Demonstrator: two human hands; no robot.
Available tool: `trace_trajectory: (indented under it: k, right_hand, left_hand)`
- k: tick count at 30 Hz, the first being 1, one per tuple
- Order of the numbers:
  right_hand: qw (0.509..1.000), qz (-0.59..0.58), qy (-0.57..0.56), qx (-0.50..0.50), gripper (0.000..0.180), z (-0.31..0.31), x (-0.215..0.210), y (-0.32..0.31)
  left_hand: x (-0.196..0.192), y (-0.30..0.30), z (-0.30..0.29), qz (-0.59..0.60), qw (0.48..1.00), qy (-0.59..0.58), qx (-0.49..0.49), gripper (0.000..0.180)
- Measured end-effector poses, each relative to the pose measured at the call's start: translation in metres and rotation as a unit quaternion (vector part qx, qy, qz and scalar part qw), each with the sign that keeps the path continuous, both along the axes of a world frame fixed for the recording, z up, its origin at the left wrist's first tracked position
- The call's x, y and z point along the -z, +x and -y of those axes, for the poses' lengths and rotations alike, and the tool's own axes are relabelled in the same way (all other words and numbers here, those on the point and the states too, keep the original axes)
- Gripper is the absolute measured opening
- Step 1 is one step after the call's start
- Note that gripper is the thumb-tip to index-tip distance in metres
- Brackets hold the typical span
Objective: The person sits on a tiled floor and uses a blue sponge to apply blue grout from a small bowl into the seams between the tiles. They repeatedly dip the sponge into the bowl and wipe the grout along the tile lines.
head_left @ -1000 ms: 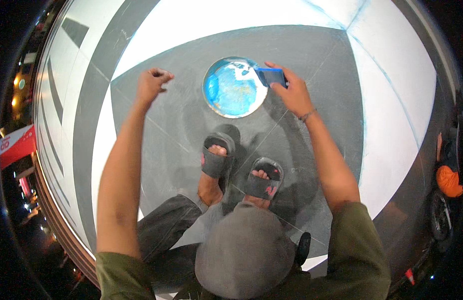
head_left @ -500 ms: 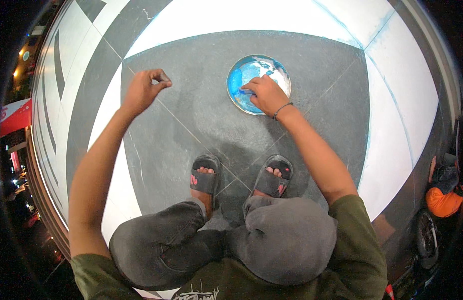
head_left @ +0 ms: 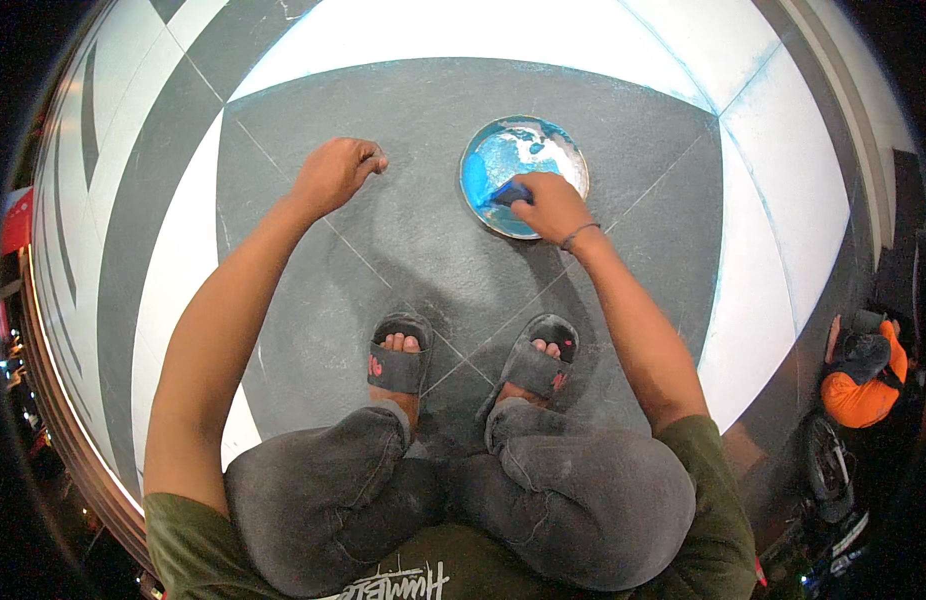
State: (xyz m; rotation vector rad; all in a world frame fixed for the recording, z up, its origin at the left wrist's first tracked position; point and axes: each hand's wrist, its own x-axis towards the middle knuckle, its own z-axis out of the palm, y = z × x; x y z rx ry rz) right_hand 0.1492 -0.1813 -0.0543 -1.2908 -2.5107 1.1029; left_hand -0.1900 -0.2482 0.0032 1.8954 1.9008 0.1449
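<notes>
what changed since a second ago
The right hand moved left from the right edge of the round dish, bringing the blue tool to the blue paint at its lower left. The left sandal drew back, about level with the right sandal. Nothing visibly grasped or released; the dish stays on the grey floor.

Left fingers (head_left: 367,152) curl together while right fingers (head_left: 536,185) grip.

Right hand (head_left: 549,207) holds blue tool (head_left: 505,195) over round paint-smeared dish (head_left: 523,118).
</notes>
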Motion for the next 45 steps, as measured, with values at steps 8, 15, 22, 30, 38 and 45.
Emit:
trace_trajectory:
  k: [8, 15, 22, 30, 38, 45]
  right_hand:
    - [0.965, -0.120, -0.126, 0.196, 0.039, 0.012, -0.017, 0.044]
    - [0.856, -0.250, -0.325, 0.316, 0.027, 0.017, 0.001, 0.063]
    - [0.980, -0.056, -0.017, 0.193, 0.035, 0.005, 0.000, 0.040]
    - [0.981, -0.126, 0.032, 0.147, 0.032, 0.003, 0.020, 0.018]
    - [0.990, 0.035, 0.124, 0.062, 0.030, 0.002, 0.012, 0.023]
    - [0.978, -0.058, 0.001, 0.200, 0.035, 0.002, 0.002, 0.053]
  left_hand:
    - [0.045, 0.018, -0.047, -0.069, 0.994, -0.006, 0.083, 0.036]
    - [0.073, 0.052, -0.013, 0.003, 0.933, -0.228, 0.280, 0.029]
    - [0.057, 0.129, 0.054, 0.091, 0.867, -0.220, 0.437, 0.032]
    - [0.091, 0.238, 0.081, 0.218, 0.945, -0.097, 0.225, 0.029]
    - [0.089, 0.272, 0.081, 0.209, 0.974, -0.042, 0.077, 0.073]
    - [0.085, 0.276, 0.071, 0.230, 0.969, -0.089, 0.028, 0.076]
